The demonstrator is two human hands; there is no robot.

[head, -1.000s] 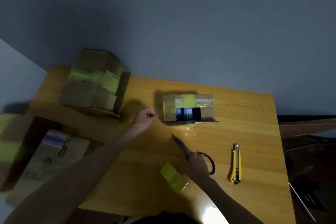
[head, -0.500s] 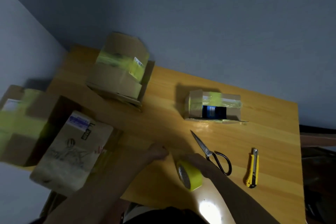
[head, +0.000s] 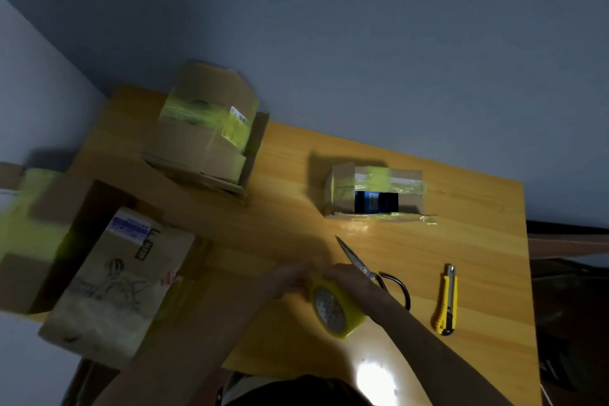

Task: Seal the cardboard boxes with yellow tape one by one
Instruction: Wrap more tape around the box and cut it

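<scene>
A yellow tape roll point(head: 337, 310) is held above the near middle of the wooden table point(head: 461, 241). My right hand point(head: 354, 280) grips the roll from above. My left hand point(head: 290, 277) meets the roll's upper left edge, fingers pinched there; blur hides what they pinch. A small cardboard box point(head: 374, 193) with yellow tape across its top and a blue item showing through a gap stands beyond the hands. A bigger taped box point(head: 204, 138) sits at the far left of the table.
Scissors point(head: 372, 270) lie right behind my right hand, blades pointing away. A yellow utility knife point(head: 446, 300) lies further right. Off the table's left edge are a printed cardboard box point(head: 118, 283) and another box with yellow tape point(head: 29, 231). A wall rises behind the table.
My left hand came back from near the small box to the tape roll. My right hand lifted the roll and tilted its open core toward me. The view swung left.
</scene>
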